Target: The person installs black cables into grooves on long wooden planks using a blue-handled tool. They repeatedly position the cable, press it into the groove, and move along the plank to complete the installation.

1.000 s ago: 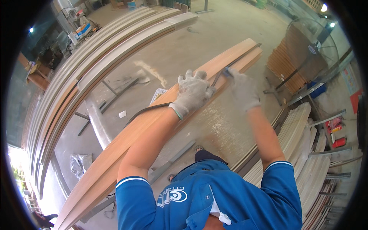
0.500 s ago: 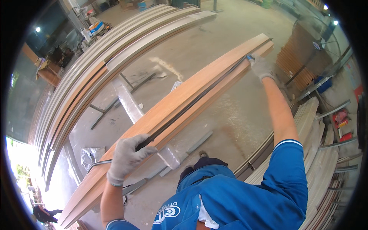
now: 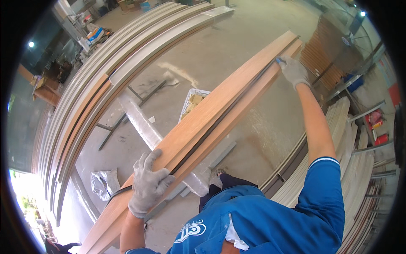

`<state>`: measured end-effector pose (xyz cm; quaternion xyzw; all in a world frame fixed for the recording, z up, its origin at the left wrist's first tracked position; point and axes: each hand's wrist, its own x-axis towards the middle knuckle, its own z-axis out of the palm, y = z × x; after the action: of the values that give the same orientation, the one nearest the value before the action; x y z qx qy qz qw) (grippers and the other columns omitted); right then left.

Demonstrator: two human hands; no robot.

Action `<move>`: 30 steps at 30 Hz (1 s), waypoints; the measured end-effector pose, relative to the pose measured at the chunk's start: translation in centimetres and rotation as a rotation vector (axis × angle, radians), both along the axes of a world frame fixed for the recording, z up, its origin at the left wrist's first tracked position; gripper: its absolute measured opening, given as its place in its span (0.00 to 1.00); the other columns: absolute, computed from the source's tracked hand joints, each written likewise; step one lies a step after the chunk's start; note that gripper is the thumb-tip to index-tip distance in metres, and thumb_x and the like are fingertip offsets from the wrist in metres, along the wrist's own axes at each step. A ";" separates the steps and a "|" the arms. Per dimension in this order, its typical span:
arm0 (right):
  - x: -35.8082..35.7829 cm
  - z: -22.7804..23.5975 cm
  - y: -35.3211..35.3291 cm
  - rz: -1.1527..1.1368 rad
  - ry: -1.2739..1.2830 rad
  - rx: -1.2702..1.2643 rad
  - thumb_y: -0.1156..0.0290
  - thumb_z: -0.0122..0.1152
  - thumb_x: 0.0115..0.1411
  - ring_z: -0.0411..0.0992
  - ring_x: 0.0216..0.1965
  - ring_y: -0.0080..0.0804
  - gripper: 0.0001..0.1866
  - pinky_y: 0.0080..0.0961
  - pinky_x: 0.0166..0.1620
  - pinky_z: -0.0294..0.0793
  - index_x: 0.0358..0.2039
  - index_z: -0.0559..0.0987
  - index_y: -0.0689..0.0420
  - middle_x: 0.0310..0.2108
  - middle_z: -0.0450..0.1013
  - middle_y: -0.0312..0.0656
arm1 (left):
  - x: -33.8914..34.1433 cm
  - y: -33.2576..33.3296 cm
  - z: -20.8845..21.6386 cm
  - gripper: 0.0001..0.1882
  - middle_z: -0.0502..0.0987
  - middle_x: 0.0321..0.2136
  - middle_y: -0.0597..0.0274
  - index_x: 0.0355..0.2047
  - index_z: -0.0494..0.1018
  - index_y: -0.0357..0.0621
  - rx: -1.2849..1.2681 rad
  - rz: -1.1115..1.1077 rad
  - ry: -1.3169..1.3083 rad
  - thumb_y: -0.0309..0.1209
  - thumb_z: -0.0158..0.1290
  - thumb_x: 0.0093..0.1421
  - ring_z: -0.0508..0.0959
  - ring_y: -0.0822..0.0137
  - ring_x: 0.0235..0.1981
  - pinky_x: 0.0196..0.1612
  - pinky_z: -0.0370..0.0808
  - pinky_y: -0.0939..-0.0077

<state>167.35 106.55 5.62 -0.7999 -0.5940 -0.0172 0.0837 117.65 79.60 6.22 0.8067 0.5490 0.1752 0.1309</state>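
A long wood-coloured profile (image 3: 211, 111) runs slantwise from near left to far right, with a groove along its length. A thin black strip (image 3: 202, 143) lies along the groove, and its loose end loops over the near-left part. My left hand (image 3: 149, 184), in a grey glove, rests on the profile with its fingers spread over the strip. Toward the far end, my gloved right hand (image 3: 294, 73) is closed round a small blue tool (image 3: 278, 60) at the groove. Only the tip of that tool shows, so its kind is unclear.
A wrapped support bar (image 3: 141, 120) crosses beneath the profile. Several long profiles (image 3: 122, 57) lie on a rack at left. Behind the profile stands a white basket (image 3: 190, 98) with wooden pieces. A large fan (image 3: 344, 42) and stacked pale profiles (image 3: 334, 139) are at right.
My left hand has gone from gripping the black strip to lying spread on the profile, slightly farther right. My right hand stays near the far end with the blue tool.
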 end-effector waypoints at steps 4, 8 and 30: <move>-3.0 0.1 -1.6 -0.014 0.014 0.055 0.52 0.52 0.69 0.75 0.54 0.52 0.21 0.47 0.56 0.73 0.57 0.77 0.46 0.51 0.78 0.50 | -0.2 0.1 -0.8 0.10 0.71 0.55 0.45 0.26 0.82 0.46 0.101 -0.079 0.035 0.38 0.65 0.51 0.66 0.38 0.56 0.56 0.63 0.46; -7.5 -0.3 -5.9 0.044 0.003 0.026 0.53 0.51 0.69 0.75 0.53 0.53 0.21 0.48 0.55 0.73 0.58 0.77 0.46 0.51 0.78 0.50 | -0.5 0.2 -1.3 0.09 0.72 0.54 0.47 0.25 0.81 0.46 0.133 -0.138 0.029 0.38 0.64 0.52 0.67 0.38 0.54 0.54 0.64 0.45; -31.0 -1.6 -28.3 0.492 0.178 0.172 0.59 0.58 0.67 0.81 0.38 0.51 0.16 0.46 0.43 0.79 0.52 0.79 0.49 0.37 0.82 0.47 | -8.8 -3.9 -0.8 0.10 0.78 0.36 0.51 0.33 0.78 0.46 0.099 -0.197 -0.019 0.38 0.53 0.65 0.78 0.51 0.40 0.44 0.72 0.54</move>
<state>136.37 78.30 4.01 -0.6199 -0.7571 0.0234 0.2049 108.85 75.74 5.46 0.8604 0.4566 0.1960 0.1129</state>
